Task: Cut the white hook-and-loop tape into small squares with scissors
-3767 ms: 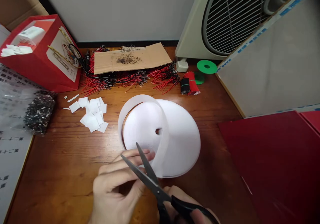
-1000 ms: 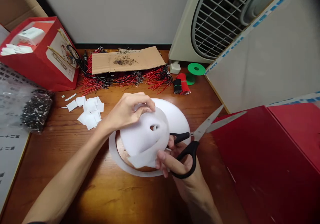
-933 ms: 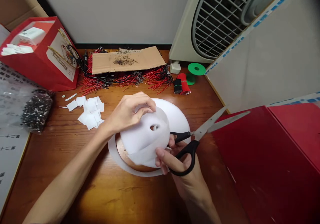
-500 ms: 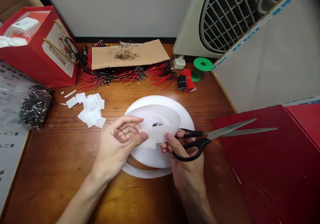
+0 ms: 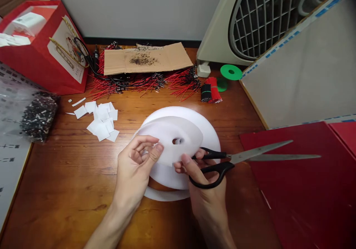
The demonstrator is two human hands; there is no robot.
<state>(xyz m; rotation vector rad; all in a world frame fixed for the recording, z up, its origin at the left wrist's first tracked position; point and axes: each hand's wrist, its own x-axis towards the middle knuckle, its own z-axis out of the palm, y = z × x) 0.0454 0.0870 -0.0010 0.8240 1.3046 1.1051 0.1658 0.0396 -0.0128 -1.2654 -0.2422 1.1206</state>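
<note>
Head view: I had my left hand (image 5: 132,171) pinching a white strip (image 5: 191,136) between thumb and forefinger, while my right hand (image 5: 208,195) pinched it too, with black-handled scissors (image 5: 219,163) hooked on its fingers, blades parted. The white roll (image 5: 213,130) lay beneath and beyond both hands' fingers. I judged that a wrist turn could swing those loose blades into the strip, or that a slack pinch could let it spring back. I counted one roll, one pair of scissors, one green spool (image 5: 226,71) and two wire bundles (image 5: 213,89) beyond the right fingers; overlapping white squares (image 5: 102,131) beyond the left defied an exact count.
</note>
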